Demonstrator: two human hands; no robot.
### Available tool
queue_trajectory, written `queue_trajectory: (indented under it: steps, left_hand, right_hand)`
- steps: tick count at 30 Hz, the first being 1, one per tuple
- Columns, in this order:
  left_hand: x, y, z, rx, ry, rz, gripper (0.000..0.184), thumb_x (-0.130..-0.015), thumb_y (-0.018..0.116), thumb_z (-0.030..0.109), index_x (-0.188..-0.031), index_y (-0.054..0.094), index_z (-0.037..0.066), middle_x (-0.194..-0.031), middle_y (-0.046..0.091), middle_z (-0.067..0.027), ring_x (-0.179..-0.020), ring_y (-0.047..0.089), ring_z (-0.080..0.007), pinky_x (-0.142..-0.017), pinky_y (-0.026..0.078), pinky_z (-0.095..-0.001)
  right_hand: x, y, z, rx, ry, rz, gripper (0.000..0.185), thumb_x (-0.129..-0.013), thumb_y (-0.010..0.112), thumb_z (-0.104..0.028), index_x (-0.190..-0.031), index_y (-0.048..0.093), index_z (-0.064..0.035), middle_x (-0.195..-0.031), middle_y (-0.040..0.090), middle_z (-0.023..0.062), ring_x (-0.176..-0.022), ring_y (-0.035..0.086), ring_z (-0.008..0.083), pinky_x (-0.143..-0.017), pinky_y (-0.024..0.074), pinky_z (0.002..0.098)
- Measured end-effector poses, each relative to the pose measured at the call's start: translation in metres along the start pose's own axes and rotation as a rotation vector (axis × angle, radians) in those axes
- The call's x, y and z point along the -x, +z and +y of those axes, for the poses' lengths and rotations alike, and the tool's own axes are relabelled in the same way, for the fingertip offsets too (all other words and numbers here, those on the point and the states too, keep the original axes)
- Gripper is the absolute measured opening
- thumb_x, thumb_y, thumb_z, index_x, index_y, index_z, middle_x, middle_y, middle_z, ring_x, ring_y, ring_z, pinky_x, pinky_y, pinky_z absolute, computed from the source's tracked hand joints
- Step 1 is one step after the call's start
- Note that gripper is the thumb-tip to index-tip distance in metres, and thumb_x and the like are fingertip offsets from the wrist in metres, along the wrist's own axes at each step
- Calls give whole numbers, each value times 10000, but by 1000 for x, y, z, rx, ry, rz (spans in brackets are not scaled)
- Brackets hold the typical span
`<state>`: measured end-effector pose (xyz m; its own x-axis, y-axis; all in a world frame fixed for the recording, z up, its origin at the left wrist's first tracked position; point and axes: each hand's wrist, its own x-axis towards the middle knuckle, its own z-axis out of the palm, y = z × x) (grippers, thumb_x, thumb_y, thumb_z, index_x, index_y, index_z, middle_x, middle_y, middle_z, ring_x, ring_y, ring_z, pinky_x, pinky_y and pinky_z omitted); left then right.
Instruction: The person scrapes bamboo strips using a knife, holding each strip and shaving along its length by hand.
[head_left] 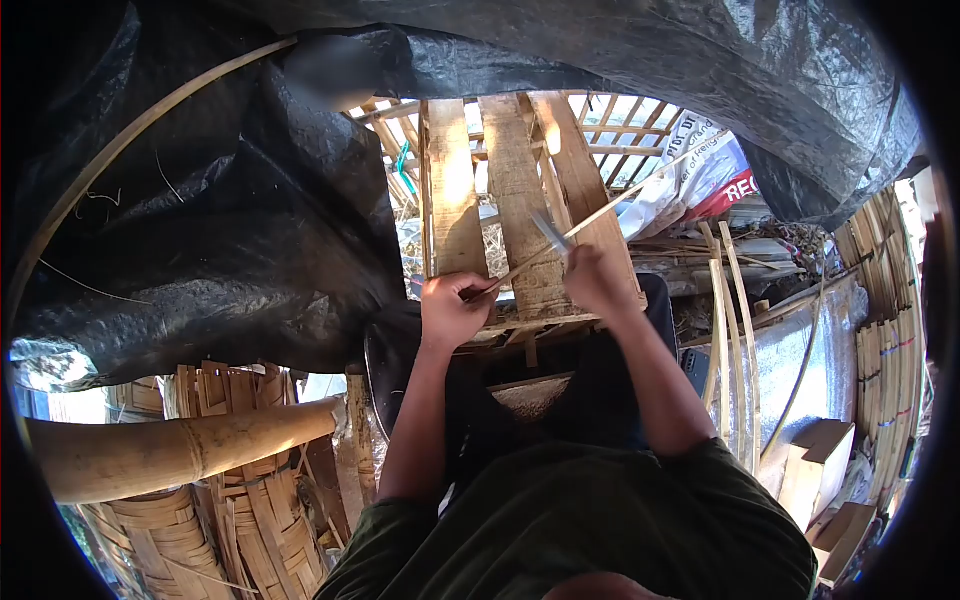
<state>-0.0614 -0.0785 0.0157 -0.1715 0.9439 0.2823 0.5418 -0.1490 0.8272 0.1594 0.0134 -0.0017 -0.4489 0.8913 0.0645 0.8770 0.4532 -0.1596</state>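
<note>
A long thin bamboo strip (625,203) slants from lower left to upper right across the wooden planks in front of me. My left hand (456,308) is closed around its lower end, near the front edge of the planks. In my right hand (602,282) is a knife, its fingers wrapped around the handle. The knife's blade (549,233) points up and left, at the strip; whether it touches the strip I cannot tell. Slight blur covers the blade and right hand. Under both hands lies the plank bench (518,190).
Black plastic sheeting (230,200) hangs at left and overhead. A thick bamboo pole (190,452) and woven bamboo (240,520) stand at lower left. To the right are upright bamboo strips (735,340), bundled strips (887,375), wooden blocks (815,465) and a printed sack (700,175).
</note>
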Motion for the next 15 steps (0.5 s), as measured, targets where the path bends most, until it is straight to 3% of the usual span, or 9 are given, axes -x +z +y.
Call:
queue_trajectory:
  steps: [2, 5, 7, 10, 12, 15]
  left_hand:
    - [-1, 0, -2, 28, -2, -8, 100, -730, 770, 31, -824, 737, 15, -710, 711, -96, -613, 682, -125, -583, 518, -246]
    - [0, 1, -5, 72, 4, 3, 123, -729, 764, 8, -851, 748, 6, -707, 716, -94, -609, 672, -101, -572, 511, -235]
    - [-3, -1, -8, 88, 7, 20, 124, -731, 761, 0, -855, 747, -3, -711, 718, -94, -617, 670, -92, -571, 510, -234]
    - [-6, -7, -10, 125, -77, 15, 131, -728, 758, -30, -858, 752, -12, -714, 720, -87, -614, 644, -72, -564, 504, -228]
    - [-10, -16, 0, 265, -304, -10, 168, -710, 770, -57, -870, 758, -10, -724, 718, -78, -630, 623, -61, -579, 502, -222]
    - [-20, -30, 11, 194, -215, 11, 208, -691, 783, -76, -884, 762, 1, -730, 714, -69, -640, 615, -63, -600, 503, -219]
  right_hand:
    - [25, -12, -47, -477, 110, 91, 246, -935, 515, -141, -871, 630, 67, -788, 636, 293, -726, 642, 452, -646, 518, 488]
    - [24, -34, -31, -525, 149, -94, 310, -971, 490, -194, -884, 622, 72, -820, 639, 300, -753, 633, 473, -686, 498, 516]
    - [28, -46, -9, -558, 146, -62, 251, -966, 514, -166, -910, 623, 53, -804, 636, 290, -766, 641, 458, -681, 495, 491]
    - [39, -77, 15, -631, 158, 33, 152, -933, 584, -106, -900, 630, 36, -768, 633, 250, -741, 650, 410, -649, 494, 443]
    - [43, -89, 32, -568, 38, -16, 82, -866, 678, -62, -915, 677, 4, -750, 635, 185, -679, 641, 325, -611, 481, 391]
    - [51, -73, 41, -715, -54, 45, 125, -810, 744, -86, -924, 728, -35, -757, 639, 129, -628, 615, 252, -594, 470, 370]
